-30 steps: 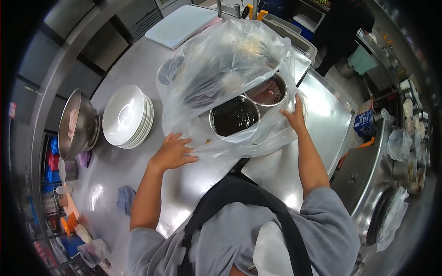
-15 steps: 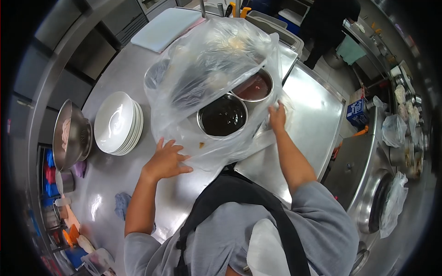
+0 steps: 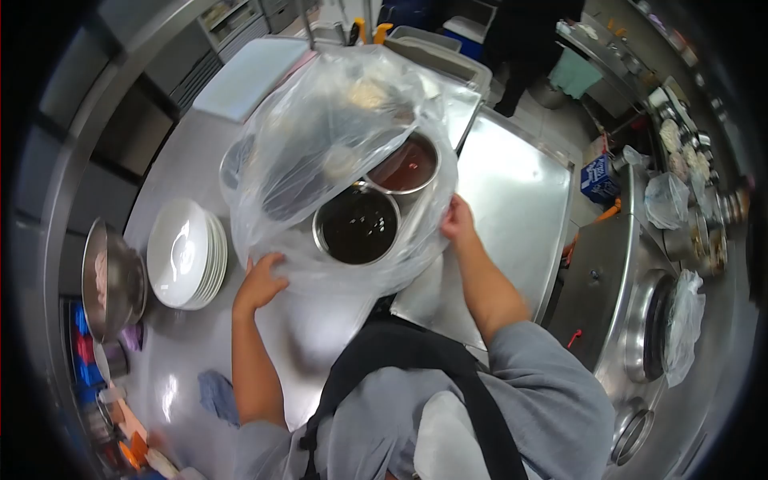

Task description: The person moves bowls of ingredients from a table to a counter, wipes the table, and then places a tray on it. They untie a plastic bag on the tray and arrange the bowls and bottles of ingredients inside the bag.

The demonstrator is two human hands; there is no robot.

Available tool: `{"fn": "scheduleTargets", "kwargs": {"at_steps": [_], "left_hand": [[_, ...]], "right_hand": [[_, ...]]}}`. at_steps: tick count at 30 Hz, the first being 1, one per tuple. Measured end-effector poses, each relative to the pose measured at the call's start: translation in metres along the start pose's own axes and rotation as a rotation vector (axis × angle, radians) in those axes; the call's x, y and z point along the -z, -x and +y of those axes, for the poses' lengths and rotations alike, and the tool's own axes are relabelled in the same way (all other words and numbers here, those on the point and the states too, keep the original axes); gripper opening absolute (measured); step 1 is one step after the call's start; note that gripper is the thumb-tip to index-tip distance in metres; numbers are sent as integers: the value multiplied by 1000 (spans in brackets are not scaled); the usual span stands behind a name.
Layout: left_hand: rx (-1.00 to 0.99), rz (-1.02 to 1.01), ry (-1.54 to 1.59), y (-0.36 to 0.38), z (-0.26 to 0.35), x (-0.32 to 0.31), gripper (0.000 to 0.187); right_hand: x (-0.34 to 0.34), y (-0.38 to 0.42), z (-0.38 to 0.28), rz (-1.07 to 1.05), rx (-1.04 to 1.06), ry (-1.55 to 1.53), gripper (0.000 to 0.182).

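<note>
A large clear plastic bag (image 3: 320, 272) lies around and partly over several containers on the steel table. Through its opening show a round metal pot of dark liquid (image 3: 358, 226) and, behind it, another pot of reddish-brown liquid (image 3: 410, 166). My left hand (image 3: 260, 284) is at the bag's near left edge, fingers curled against the film. On the right side, my right hand (image 3: 458, 222) is closed on the bag's edge, its fingertips partly hidden. Pale contents farther back under the film are blurred by the plastic.
White plates (image 3: 180, 252) are stacked to the left, beside a metal bowl (image 3: 108, 280) of pale pink food. A blue-grey cloth (image 3: 218, 396) lies near my left forearm. A white cutting board (image 3: 250, 76) rests at the back left. Another person (image 3: 524, 48) stands beyond the table.
The near edge of the bag has been drawn in closer around the pots. My left hand has gone from spread fingers to curled ones at the edge. The view has shifted slightly.
</note>
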State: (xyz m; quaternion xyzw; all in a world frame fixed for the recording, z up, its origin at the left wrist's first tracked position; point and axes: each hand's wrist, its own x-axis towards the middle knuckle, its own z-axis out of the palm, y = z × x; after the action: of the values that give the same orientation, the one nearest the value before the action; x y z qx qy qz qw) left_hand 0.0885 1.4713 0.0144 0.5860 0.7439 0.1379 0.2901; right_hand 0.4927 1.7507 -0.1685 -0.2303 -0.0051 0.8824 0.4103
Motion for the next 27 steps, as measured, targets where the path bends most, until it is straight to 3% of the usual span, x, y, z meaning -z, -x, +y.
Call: {"fn": "scheduleTargets", "kwargs": {"at_steps": [2, 4, 6, 8, 9, 11, 13, 15, 17, 19, 23, 25, 27], "left_hand": [[-5, 46, 126, -5, 11, -5, 39], [69, 285, 91, 5, 40, -6, 27], [-74, 417, -54, 16, 75, -17, 18], [-187, 283, 155, 33, 101, -37, 17], [-289, 163, 264, 41, 115, -46, 19], [-460, 39, 320, 47, 143, -62, 22], [-529, 32, 268, 48, 160, -71, 24], [-374, -139, 402, 48, 167, -76, 27], [-370, -180, 425, 44, 172, -66, 27], [-541, -124, 426, 40, 170, -48, 28], [-539, 158, 232, -2, 159, 16, 34], [-555, 283, 39, -29, 164, 42, 42], [-559, 343, -64, -50, 169, 56, 47]], "right_hand": [[-61, 20, 24, 262, 201, 55, 32], [-35, -1, 22, 327, 202, 56, 30], [-35, -5, 14, 365, 242, 126, 29], [-77, 30, 19, 671, 305, 1017, 24], [-81, 41, 21, 672, 304, 1017, 24], [-80, 59, 20, 468, 804, 1604, 22], [-86, 77, 14, 654, 1003, 1543, 32], [-77, 76, 1, 772, 981, 1477, 33], [-77, 72, -8, 710, 882, 1494, 34], [-83, 65, -16, 628, 780, 1512, 36], [-135, 56, -23, 686, 948, 1732, 35], [-168, 43, -24, 560, 896, 1521, 36], [-199, 24, -27, 487, 922, 1607, 38]]}}
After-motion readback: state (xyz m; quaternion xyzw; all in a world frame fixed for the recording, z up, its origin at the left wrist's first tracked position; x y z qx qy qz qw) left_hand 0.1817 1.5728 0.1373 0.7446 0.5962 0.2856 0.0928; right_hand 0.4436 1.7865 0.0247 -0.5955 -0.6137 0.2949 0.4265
